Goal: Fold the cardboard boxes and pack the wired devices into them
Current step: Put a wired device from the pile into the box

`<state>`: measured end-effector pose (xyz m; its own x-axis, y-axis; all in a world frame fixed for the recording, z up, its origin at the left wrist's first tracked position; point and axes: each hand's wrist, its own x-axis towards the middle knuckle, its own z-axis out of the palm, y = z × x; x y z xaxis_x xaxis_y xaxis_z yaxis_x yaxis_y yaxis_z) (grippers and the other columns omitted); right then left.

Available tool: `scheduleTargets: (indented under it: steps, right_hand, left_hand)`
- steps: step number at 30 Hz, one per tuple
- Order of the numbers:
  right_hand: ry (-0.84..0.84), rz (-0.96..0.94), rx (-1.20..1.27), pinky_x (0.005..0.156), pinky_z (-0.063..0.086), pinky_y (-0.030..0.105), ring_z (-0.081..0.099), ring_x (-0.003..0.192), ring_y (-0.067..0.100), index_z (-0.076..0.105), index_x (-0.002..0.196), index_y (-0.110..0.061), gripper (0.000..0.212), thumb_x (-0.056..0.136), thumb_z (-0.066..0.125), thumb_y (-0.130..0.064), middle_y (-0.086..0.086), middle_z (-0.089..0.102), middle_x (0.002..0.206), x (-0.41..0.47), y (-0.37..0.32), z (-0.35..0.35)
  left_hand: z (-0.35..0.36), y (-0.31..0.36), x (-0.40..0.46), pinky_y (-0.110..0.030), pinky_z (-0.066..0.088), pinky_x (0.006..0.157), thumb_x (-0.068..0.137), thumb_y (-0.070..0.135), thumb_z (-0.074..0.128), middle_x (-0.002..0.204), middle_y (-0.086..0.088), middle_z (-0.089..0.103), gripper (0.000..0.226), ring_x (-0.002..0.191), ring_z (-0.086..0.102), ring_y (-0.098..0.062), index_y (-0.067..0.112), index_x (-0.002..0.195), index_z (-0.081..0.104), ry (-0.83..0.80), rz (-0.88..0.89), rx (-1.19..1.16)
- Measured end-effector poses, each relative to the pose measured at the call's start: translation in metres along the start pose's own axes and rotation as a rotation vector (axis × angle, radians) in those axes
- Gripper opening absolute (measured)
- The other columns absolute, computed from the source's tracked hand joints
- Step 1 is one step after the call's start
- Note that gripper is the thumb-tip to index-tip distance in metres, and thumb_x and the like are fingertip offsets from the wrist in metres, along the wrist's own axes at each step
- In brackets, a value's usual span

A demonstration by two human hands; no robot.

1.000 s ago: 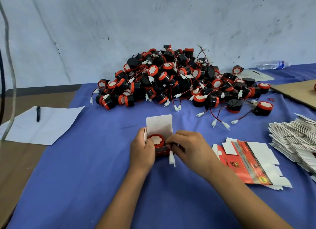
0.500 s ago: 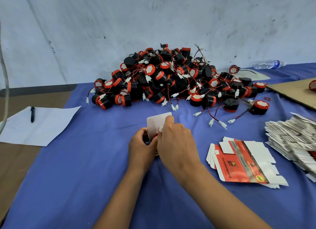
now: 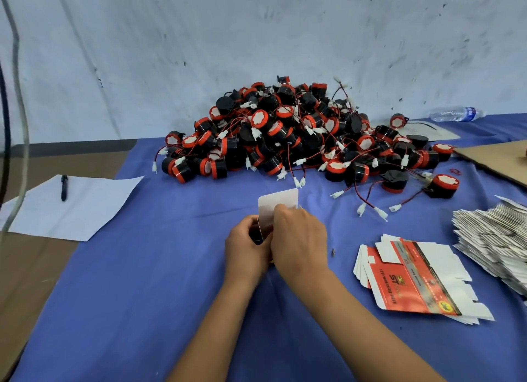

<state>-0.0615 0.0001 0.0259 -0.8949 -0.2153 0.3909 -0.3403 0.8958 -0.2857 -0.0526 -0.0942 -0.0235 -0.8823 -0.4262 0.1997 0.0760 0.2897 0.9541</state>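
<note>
Reading left to right, we see a pen [image 3: 64, 183] on white paper [image 3: 77, 208], the left hand [image 3: 247, 246] gripping a small cardboard box [image 3: 278, 203] mid-cloth, the right hand [image 3: 299, 236] pinching its raised flap, the heap of wired devices [image 3: 299, 133] behind, and flat box blanks [image 3: 413, 279] rightward.

Bench [image 3: 119, 310] was draped in matt blue cloth, smooth weave. Heaped wired devices [image 3: 285, 136] looked like black and red plastic with a slight sheen. Flat box blanks [image 3: 413, 279] were printed card, faintly glossy red face, matt white flaps. Water bottle [image 3: 456, 115] was clear plastic. Wall [image 3: 256, 39] was rough, scuffed, matt.
</note>
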Motion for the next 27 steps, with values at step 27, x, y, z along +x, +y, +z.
scheduleTargets:
  steps: [27]
  right_hand:
    - [-0.665, -0.257, 0.045, 0.063, 0.043, 0.033, 0.053, 0.081, 0.026, 0.052, 0.068, -0.016, 0.03, 0.098, 0.052, -0.009, 0.005, 0.054, 0.077, 0.045, 0.006, -0.038]
  left_hand:
    - [-0.003, 0.005, -0.005, -0.021, 0.036, 0.053, 0.078, 0.005, 0.069, 0.06, 0.016, 0.056, 0.027, 0.058, 0.042, -0.004, 0.027, 0.068, 0.057, -0.049, 0.056, 0.06]
